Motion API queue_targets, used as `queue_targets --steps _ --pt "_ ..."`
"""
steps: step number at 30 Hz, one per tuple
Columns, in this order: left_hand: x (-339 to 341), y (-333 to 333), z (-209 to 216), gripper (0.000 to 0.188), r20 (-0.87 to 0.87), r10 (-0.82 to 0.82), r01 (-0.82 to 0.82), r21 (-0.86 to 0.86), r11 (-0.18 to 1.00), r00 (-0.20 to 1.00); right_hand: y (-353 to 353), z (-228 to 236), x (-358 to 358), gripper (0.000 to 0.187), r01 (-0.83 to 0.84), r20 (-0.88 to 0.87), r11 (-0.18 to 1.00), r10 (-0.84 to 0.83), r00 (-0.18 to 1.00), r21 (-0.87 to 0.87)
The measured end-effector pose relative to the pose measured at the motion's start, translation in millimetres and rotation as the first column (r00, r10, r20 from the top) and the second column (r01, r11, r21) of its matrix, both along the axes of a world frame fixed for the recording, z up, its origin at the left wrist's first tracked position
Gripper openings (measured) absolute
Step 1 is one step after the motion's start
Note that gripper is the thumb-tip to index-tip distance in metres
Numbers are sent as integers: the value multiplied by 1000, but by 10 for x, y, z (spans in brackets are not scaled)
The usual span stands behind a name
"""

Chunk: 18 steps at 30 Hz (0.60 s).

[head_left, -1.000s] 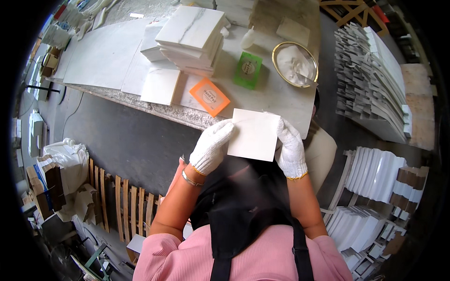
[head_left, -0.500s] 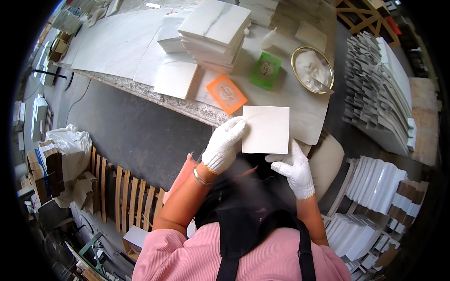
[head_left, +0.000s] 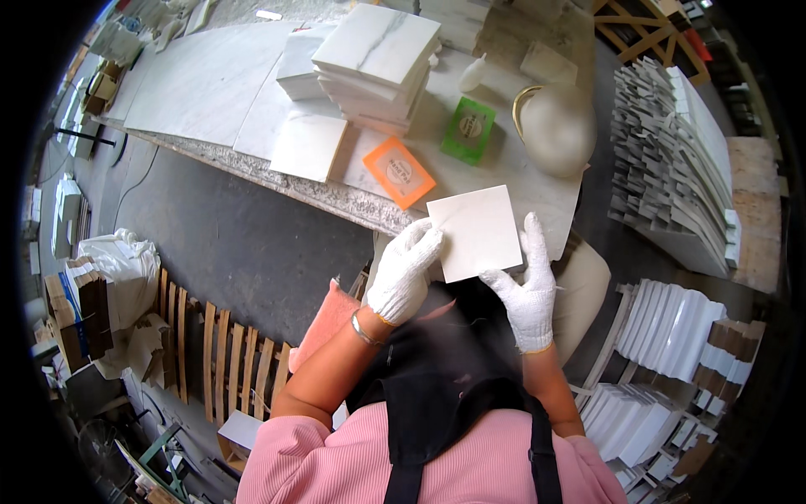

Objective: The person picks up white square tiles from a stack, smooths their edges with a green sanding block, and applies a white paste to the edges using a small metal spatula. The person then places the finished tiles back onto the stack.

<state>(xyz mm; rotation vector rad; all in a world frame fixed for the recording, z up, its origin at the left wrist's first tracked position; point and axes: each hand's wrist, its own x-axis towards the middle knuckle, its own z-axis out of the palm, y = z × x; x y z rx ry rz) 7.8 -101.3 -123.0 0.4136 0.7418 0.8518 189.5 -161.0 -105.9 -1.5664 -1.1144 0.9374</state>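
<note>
A square white tile (head_left: 476, 233) is held up just off the near edge of the bench, tilted slightly. My left hand (head_left: 406, 270), in a white knit glove, grips its left edge between thumb and fingers. My right hand (head_left: 529, 290), gloved the same, is at the lower right corner, thumb at the bottom edge and fingers along the right side. Beyond the tile, an orange sanding pad (head_left: 399, 172) and a green sanding pad (head_left: 468, 131) lie on the bench. A blurred pale round shape (head_left: 558, 130) covers most of a gold-rimmed bowl (head_left: 518, 113).
A tall stack of marble tiles (head_left: 378, 46) stands on the stone bench (head_left: 197, 84), with a single tile (head_left: 309, 147) near its edge. A small white bottle (head_left: 473, 74) is behind the pads. Stacked slabs (head_left: 672, 168) stand at right, and wooden pallet slats (head_left: 222, 361) at lower left.
The tile has turned slightly counterclockwise. My right hand has risen along its right side, with the fingers now pointing up. A blurred pale shape now hides most of the bowl.
</note>
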Motion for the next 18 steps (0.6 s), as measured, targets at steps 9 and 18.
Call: queue_targets --steps 9,18 --pt "137 -63 -47 46 23 64 -63 -3 998 998 -73 184 320 43 138 -261 976 -180 948 -171" --pt "128 -124 -81 48 -85 -146 146 1 989 986 -74 102 237 59 58 -498 983 -139 856 -174"
